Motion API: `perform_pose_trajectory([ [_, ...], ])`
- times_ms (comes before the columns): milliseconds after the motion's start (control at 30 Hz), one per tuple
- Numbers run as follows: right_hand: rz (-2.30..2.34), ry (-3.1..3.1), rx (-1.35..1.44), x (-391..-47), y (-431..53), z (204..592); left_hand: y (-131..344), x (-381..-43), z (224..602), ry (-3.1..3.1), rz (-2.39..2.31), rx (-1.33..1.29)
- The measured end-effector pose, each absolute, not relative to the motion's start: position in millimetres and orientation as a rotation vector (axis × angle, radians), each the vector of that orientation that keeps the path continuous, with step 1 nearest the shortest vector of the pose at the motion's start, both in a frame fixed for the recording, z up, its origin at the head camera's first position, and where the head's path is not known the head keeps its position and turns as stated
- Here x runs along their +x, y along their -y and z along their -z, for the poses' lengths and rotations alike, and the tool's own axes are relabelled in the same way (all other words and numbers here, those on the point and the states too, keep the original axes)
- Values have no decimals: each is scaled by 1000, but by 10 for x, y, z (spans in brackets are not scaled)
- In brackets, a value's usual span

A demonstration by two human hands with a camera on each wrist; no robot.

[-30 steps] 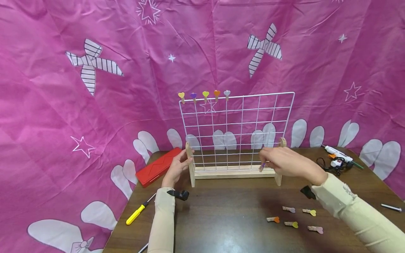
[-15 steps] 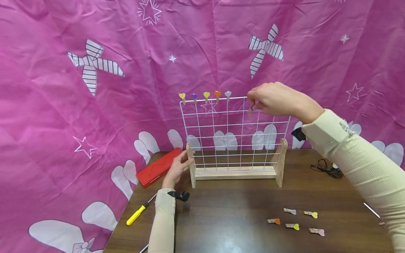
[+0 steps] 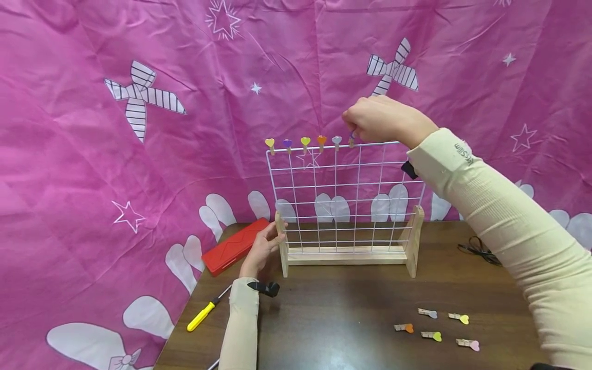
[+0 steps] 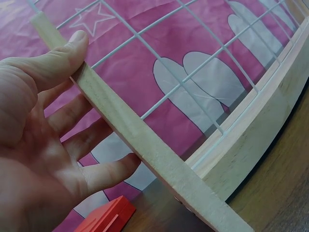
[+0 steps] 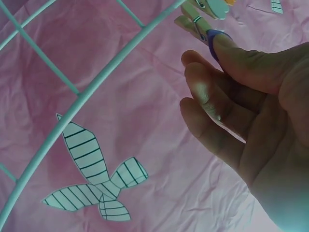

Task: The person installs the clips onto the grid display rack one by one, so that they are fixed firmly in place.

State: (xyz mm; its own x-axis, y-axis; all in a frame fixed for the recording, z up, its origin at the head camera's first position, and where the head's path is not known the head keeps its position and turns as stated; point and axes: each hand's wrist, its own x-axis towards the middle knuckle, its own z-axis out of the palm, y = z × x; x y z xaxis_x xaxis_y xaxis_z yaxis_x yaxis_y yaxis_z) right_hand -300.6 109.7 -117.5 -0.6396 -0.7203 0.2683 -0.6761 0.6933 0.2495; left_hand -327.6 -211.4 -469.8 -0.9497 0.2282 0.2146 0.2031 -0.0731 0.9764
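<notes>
A white wire grid [image 3: 336,165] stands upright in a wooden stand. My left hand [image 3: 261,250] grips the stand's left side post [image 4: 145,140], thumb on the near side and fingers reaching behind it. At the grid's top bar, my right hand [image 3: 387,119] pinches a small wooden clothespin [image 5: 199,30] by its purple heart end. The pin's wooden tip meets the bar just right of a row of heart clothespins: pale yellow [image 3: 270,143], purple [image 3: 287,144], yellow-green [image 3: 305,141], orange [image 3: 321,141] and white [image 3: 336,140].
Several heart clothespins, among them an orange one [image 3: 404,328] and a pink one [image 3: 468,344], lie at the table's front right. A red case [image 3: 236,245] and a yellow-handled screwdriver [image 3: 201,316] lie left; a black cable [image 3: 481,251] lies right. A pink curtain [image 3: 296,61] hangs behind.
My right hand has risen from low at the grid's right side to its top bar, moving left, carrying the purple clothespin. My left hand has stayed on the post.
</notes>
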Motion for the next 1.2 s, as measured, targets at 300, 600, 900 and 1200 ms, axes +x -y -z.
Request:
perform_pose_trajectory([
  [300,192,2606,1100,-3085,-1095,1225,2116,-3278,4727,-2155,-2217,513],
  [600,156,2611,1026,-3068,-1169,1256,2102,-3262,4718,-2150,-2217,517],
  [900,53,2585,972,-2935,-1376,1342,2111,-3252,4662,-2126,-2227,506],
  [1200,-23,2622,950,-2784,-1773,1648,2075,-3130,4500,-2098,-2202,540],
])
